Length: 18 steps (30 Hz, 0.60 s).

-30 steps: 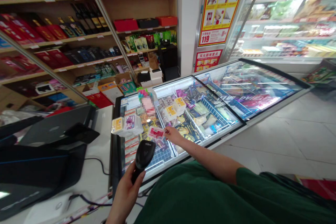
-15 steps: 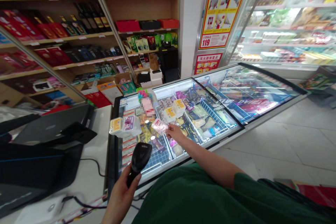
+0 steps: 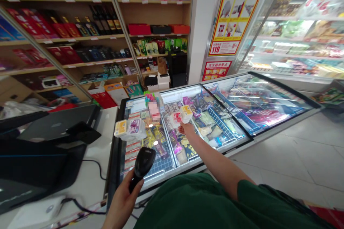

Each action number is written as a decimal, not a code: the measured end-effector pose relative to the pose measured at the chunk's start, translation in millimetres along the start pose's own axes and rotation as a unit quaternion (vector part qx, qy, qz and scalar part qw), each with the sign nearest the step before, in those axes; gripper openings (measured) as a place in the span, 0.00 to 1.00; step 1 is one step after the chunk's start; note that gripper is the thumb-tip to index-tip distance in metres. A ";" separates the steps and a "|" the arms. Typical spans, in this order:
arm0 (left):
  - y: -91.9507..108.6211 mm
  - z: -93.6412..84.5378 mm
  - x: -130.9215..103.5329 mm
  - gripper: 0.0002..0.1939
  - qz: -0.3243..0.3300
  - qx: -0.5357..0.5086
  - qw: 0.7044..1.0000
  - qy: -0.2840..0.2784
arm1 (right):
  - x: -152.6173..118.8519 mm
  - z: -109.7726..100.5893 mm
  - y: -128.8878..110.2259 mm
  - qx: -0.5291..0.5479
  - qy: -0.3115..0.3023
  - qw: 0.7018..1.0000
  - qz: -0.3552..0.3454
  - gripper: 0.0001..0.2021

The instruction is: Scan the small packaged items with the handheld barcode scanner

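Observation:
My left hand is wrapped round the handle of a black barcode scanner, its head pointing up over the near corner of the chest freezer. My right hand reaches over the glass lid, its fingers closed on the near edge of a small clear pack with a red label. That pack is at the top of a low pile, beside a yellow-labelled pack. To the left, another pile of clear packs, with purple and yellow labels, stands on the freezer's left end.
A dark monitor and a white box with a cable occupy the counter at left. A pixelated pink item is on the lid behind the piles. Bottle and gift-box shelves line the back; a lit display fridge stands at right.
My right hand has moved slightly right and away from me, bringing the red-labelled pack onto the pile beside the yellow-labelled pack. The left hand and scanner stay nearly still; the view has shifted a little.

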<state>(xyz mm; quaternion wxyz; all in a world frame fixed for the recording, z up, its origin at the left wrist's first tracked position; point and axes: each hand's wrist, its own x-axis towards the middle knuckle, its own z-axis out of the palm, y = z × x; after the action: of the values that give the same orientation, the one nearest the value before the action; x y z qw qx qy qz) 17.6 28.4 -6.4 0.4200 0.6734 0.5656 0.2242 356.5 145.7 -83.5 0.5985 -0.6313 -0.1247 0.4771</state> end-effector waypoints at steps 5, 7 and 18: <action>-0.7 -5.3 -5.5 0.32 -0.016 -0.030 0.999 0.029 | -21.4 13.5 9.0 -0.109 -0.034 0.993 0.022 0.14; -2.3 -9.5 -10.1 0.32 -0.023 -0.041 0.998 0.049 | -32.6 27.4 13.6 -0.147 -0.063 0.987 0.008 0.11; -14.4 -27.3 -43.5 0.32 -0.046 -0.121 0.979 0.158 | -98.7 176.5 4.1 -0.487 -0.114 0.783 -0.369 0.36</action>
<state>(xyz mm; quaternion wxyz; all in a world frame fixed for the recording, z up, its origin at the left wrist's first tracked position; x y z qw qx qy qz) -23.2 -4.3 4.2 0.4137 0.5470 0.6237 0.3750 171.5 185.1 -12.1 0.3233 -0.6853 -0.6315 0.1641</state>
